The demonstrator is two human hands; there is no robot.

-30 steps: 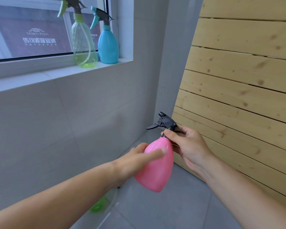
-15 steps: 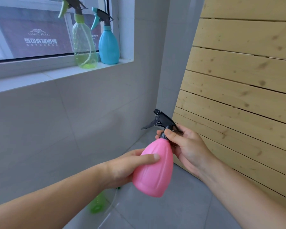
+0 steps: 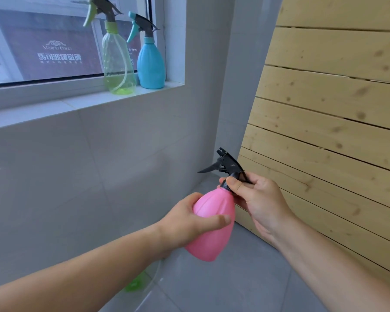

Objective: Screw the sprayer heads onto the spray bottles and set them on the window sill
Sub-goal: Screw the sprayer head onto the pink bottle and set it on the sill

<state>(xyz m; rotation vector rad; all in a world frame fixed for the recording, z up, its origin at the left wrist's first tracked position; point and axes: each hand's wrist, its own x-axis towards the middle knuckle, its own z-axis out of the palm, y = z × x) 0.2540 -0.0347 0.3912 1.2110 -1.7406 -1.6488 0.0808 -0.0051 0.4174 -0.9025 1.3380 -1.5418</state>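
A pink spray bottle (image 3: 212,239) hangs tilted in mid-air, its body wrapped by my left hand (image 3: 189,219). A black sprayer head (image 3: 228,165) sits on its neck, trigger pointing left. My right hand (image 3: 257,199) pinches the head's collar at the neck with thumb and fingers. On the window sill (image 3: 81,104) at upper left stand a clear green bottle (image 3: 117,64) with a green-and-black sprayer and a blue bottle (image 3: 150,64) with a teal-and-black sprayer, side by side and upright.
A pale wooden slat panel (image 3: 335,109) leans close on the right. A grey tiled wall (image 3: 99,176) runs below the sill, with grey floor (image 3: 234,284) underneath. Something green and clear (image 3: 133,284) lies on the floor, partly hidden by my left arm.
The pink bottle has tipped more upright and its sprayer head has risen. My left thumb has slid across the bottle's front. My right fingers stay on the collar.
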